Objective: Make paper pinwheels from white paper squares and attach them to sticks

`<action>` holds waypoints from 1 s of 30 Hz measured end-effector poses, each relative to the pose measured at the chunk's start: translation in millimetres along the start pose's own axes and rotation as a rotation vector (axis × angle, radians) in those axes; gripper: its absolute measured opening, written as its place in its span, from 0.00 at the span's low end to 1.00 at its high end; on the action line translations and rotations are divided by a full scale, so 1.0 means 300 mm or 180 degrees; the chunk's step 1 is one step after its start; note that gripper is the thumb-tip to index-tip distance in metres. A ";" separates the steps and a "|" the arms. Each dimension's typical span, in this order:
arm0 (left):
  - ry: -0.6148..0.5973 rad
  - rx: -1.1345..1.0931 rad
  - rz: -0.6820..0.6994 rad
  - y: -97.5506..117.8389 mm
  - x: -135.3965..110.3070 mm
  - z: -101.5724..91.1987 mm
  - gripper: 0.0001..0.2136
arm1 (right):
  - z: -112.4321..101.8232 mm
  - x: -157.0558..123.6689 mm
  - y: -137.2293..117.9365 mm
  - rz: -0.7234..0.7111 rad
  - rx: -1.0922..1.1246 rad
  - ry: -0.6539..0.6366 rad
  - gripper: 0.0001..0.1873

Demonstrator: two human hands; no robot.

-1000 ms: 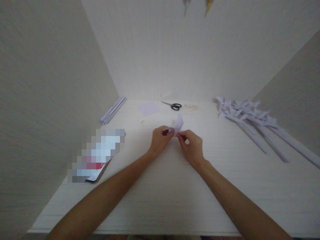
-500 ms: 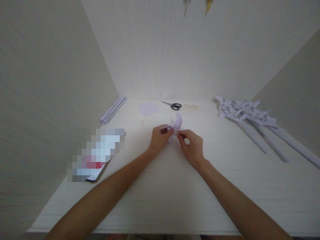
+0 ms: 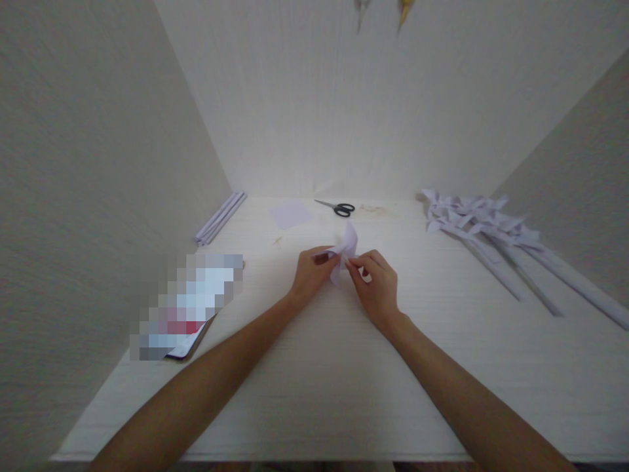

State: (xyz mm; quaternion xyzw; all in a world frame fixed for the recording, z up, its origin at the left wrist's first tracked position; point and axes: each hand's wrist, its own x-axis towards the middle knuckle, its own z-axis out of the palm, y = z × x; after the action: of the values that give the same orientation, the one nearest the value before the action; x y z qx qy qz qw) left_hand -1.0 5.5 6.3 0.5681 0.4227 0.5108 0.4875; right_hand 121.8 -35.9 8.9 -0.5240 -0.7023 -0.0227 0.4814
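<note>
A pale lilac paper pinwheel (image 3: 350, 241) with curled blades is held up over the middle of the table. My left hand (image 3: 313, 272) grips it from the left, the thumb pressed near its centre. From the right, my right hand (image 3: 377, 282) comes in with thumb and forefinger pinched together at the pinwheel's middle. Whatever lies between those fingertips is too small to make out. Beyond the hands, scissors (image 3: 339, 208) with black handles lie near the back wall, beside a flat lilac paper square (image 3: 291, 214).
Several rolled paper sticks (image 3: 221, 218) lie at back left. A phone (image 3: 194, 337), its screen pixelated, rests at left. Several pinwheels on sticks (image 3: 484, 219) are piled at right. Thin light-brown bits (image 3: 373, 210) lie near the scissors. Walls enclose the table (image 3: 314, 393) on three sides.
My right fingertips have shifted slightly left, closer against the pinwheel's centre. The left hand keeps its grip. The whole view has moved a little.
</note>
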 end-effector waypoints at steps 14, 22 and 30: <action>-0.0007 0.0084 -0.0001 0.024 -0.010 0.001 0.09 | 0.002 0.001 0.006 0.0088 -0.0017 -0.0057 0.07; -0.0115 0.0083 0.0038 0.011 -0.008 -0.002 0.10 | -0.005 0.003 0.002 0.0149 -0.0113 -0.0070 0.06; -0.0044 0.0032 -0.0090 0.021 -0.008 0.000 0.09 | -0.001 0.003 0.006 0.0166 -0.0117 -0.0104 0.06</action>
State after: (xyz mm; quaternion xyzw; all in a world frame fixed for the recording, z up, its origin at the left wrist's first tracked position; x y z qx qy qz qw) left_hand -1.3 2.1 12.0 0.5680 0.4299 0.4978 0.4946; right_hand 123.4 -34.6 8.9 -0.5513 -0.6956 -0.0145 0.4605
